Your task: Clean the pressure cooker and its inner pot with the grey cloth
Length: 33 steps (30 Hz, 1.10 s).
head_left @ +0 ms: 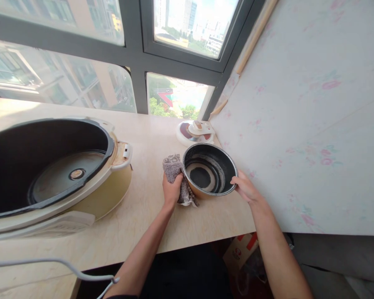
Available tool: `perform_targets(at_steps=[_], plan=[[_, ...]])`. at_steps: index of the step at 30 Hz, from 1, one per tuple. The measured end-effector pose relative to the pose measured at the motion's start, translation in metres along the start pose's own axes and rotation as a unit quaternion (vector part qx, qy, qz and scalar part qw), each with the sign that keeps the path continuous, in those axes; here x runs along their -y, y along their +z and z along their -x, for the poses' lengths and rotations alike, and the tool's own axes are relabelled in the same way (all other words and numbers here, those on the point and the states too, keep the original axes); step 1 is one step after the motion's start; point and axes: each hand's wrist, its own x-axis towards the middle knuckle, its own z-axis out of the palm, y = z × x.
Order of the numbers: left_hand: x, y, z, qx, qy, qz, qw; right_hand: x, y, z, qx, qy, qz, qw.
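Observation:
My right hand (244, 187) grips the rim of a round cooking pot (210, 170) on its right side, thumb over the edge. The pot is dark inside with pale rings on its bottom, and its outer wall is golden. It tilts a little towards me. Against the pot's left side, my left hand (172, 187) is closed on a grey-brown cloth (184, 189), bunched up, with a pale edge hanging below. Just behind the pot lies a round lid (195, 132) with a white handle and a dark red and white top.
A large yellow-and-white cooker (112, 189), open with a dark inside, stands on the left of the pale countertop (146, 216). A white cord (56, 261) crosses the front left. Windows rise behind, and a floral wall (299, 124) closes the right side. A paper bag (240, 251) sits below the counter.

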Motion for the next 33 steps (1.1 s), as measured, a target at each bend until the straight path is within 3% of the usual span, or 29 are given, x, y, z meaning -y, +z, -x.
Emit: perform_targets(at_steps=[12,18,24,27,33], plan=[[-0.002,0.005,-0.024,0.043,0.023,-0.014,0.999,0.014,-0.030,-0.020,0.083,0.027,0.052,0.995],[0.000,0.006,-0.036,0.118,0.028,-0.009,0.993,0.020,-0.028,-0.044,0.103,0.026,0.117,0.987],[0.008,-0.001,-0.030,0.154,0.007,-0.004,0.988,0.023,-0.023,-0.056,0.133,0.045,0.089,0.986],[0.006,-0.001,-0.011,0.116,0.000,-0.006,0.993,0.024,-0.023,-0.062,0.144,0.048,0.074,0.986],[0.001,0.006,0.047,-0.095,-0.017,-0.010,0.995,0.025,-0.017,-0.077,0.193,0.036,0.047,0.979]])
